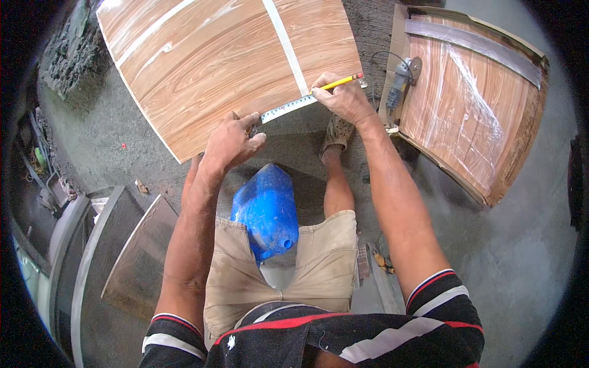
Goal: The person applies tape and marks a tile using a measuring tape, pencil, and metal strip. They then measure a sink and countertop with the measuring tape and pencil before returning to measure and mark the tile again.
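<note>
A wood-grain tile (196,67) with white strips across it lies in front of me, and a white tape measure (285,105) is stretched along its near edge. My left hand (236,138) grips the tape measure at its left end; its case is mostly hidden by my fingers. My right hand (343,101) holds a yellow pencil (343,81), pointed down at the tape's markings near the lower end of the middle white strip.
A blue plastic jug (264,208) lies between my legs. At right, a plastic-wrapped wood-grain tile stack (466,110) in cardboard has an angle grinder (400,83) at its left edge. Grey slabs (95,257) are at lower left, cement rubble (73,61) at upper left.
</note>
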A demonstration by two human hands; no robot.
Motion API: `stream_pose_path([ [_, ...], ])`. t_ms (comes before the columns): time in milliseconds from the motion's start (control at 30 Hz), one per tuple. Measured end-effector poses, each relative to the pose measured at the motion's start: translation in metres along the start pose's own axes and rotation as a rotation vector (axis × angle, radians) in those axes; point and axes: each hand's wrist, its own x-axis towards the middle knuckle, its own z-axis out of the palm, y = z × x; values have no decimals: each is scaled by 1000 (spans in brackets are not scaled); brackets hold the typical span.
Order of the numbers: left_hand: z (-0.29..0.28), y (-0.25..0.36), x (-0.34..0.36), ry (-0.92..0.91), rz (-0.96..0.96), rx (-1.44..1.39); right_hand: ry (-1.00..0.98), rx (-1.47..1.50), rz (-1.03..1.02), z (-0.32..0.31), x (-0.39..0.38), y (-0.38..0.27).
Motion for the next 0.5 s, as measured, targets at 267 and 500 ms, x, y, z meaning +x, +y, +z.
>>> stream_pose_path([
  [267, -2, 0, -1, 10, 13, -21, 0, -12, -67, 1, 0, 1],
  [500, -1, -1, 0, -4, 10, -38, 4, 37, 5, 7, 0, 8],
])
